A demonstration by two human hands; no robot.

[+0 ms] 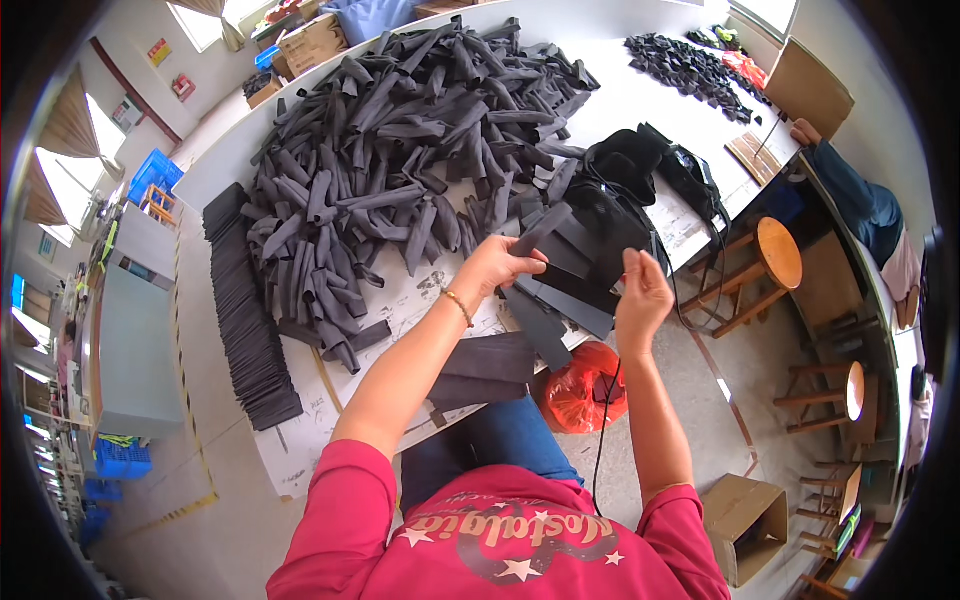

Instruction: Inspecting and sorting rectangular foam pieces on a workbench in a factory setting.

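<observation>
White desk (640, 90) carries dark tubes; left hand (492, 265) pinches one flat grey strip (540, 230), long axis slanting far-right, right hand (640, 298) pinching the stack's (590, 262) near edge.

Heap of fabric tubes (420, 130) on the table (640, 95), flat stack (245, 310) to its left, small pieces (690, 62) far right, stool (775, 255) right of table, plastic bag (580, 390) and cardboard box (742, 520) on the floor.
</observation>
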